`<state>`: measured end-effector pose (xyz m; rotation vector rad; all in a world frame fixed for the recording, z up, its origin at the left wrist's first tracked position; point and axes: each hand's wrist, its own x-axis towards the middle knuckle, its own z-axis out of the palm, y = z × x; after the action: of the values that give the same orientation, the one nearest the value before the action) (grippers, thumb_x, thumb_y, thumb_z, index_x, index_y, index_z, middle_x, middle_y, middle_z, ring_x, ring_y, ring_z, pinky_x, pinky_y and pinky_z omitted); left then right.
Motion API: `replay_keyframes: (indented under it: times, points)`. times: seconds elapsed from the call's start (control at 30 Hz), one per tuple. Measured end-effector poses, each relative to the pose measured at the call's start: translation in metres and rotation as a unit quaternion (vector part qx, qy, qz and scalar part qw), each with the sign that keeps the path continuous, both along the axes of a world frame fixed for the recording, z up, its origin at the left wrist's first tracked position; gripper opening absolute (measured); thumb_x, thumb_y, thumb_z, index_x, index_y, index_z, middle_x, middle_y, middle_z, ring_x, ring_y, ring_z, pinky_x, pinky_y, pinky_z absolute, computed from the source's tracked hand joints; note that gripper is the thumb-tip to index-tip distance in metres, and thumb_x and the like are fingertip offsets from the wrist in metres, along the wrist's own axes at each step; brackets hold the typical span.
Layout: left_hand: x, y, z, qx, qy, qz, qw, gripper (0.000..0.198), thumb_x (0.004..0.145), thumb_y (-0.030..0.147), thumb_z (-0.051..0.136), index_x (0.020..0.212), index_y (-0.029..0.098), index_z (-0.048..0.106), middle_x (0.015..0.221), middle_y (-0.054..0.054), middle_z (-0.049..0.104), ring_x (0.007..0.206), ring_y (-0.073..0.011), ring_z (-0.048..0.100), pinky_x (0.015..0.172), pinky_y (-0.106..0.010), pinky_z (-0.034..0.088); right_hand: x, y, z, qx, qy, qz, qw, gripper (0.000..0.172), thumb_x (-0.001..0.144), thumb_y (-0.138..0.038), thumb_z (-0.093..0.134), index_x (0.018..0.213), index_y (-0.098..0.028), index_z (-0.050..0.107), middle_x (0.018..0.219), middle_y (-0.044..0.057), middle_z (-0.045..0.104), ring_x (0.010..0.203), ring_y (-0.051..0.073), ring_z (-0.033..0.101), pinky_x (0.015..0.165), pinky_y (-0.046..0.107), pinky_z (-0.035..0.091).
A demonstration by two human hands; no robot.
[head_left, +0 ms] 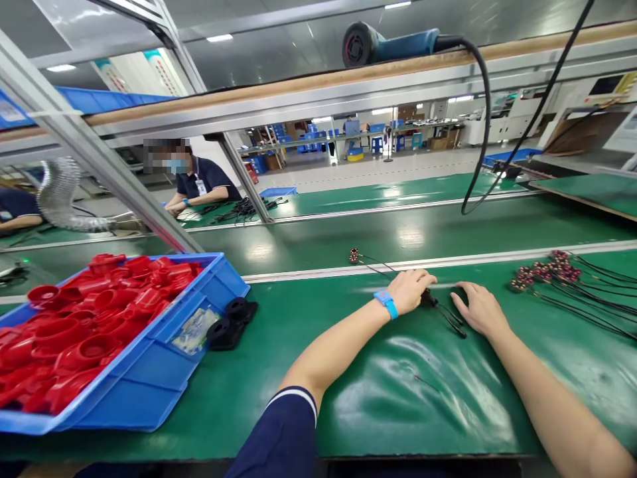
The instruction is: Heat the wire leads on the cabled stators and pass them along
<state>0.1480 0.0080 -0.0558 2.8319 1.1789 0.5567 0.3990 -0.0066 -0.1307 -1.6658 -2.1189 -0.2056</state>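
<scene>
Above the green mat, my left hand point(411, 292), with a blue band at its wrist, is closed round a thin black cable point(440, 309). Black ends of this cable stick out on the hand's right side. Two thin leads run from the hand's left side towards a small round part with copper-coloured spots point(353, 255) by the white strip. My right hand point(482, 309) is just right of the cable ends, thumb and forefinger apart, holding nothing that I can see. At the right lies a bunch of similar spotted parts point(545, 271) with black cables trailing off.
A blue bin point(144, 398) full of red plastic parts point(94, 318) stands at the left, with black foam-like pieces point(231, 322) beside it. A blue power tool point(398, 46) rests on the overhead shelf, its cord looping down. A co-worker point(204, 182) sits across the bench.
</scene>
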Motion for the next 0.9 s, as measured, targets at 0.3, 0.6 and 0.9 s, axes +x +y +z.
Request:
replay_keyframes:
  times: [0.3,0.6,0.9]
  points:
    - [-0.128,0.083,-0.014,-0.07,-0.039,0.325,0.942,0.056,0.082,0.02,0.068,0.133,0.018,0.044,0.134,-0.018,0.044,0.127,-0.0334,0.049,0.105,-0.046,0.044,-0.002,-0.004,0.005,-0.048,0.138,-0.005,0.989,0.048,0.095,-0.059,0.039,0.116,-0.018,0.055,0.114,0.012,0.065,0.109,0.03,0.06,0.096,0.047,0.046]
    - [-0.12,0.127,-0.032,-0.152,0.011,0.31,0.939,0.045,0.096,0.037,0.061,0.134,0.018,0.049,0.124,-0.011,0.056,0.108,-0.0248,0.059,0.093,-0.045,0.052,-0.074,-0.02,0.036,-0.088,0.144,0.14,0.976,0.044,0.088,-0.045,0.064,0.124,-0.023,0.052,0.137,0.011,0.053,0.13,0.028,0.046,0.108,0.047,0.037]
    - [-0.101,0.136,-0.02,-0.151,0.069,0.288,0.943,0.035,0.097,0.037,0.06,0.125,0.016,0.056,0.121,-0.01,0.058,0.105,-0.023,0.06,0.091,-0.044,0.054,-0.081,-0.019,0.024,-0.114,0.125,0.1,0.981,0.012,0.079,-0.015,0.054,0.09,-0.021,0.05,0.09,0.005,0.058,0.087,0.023,0.054,0.079,0.035,0.042]
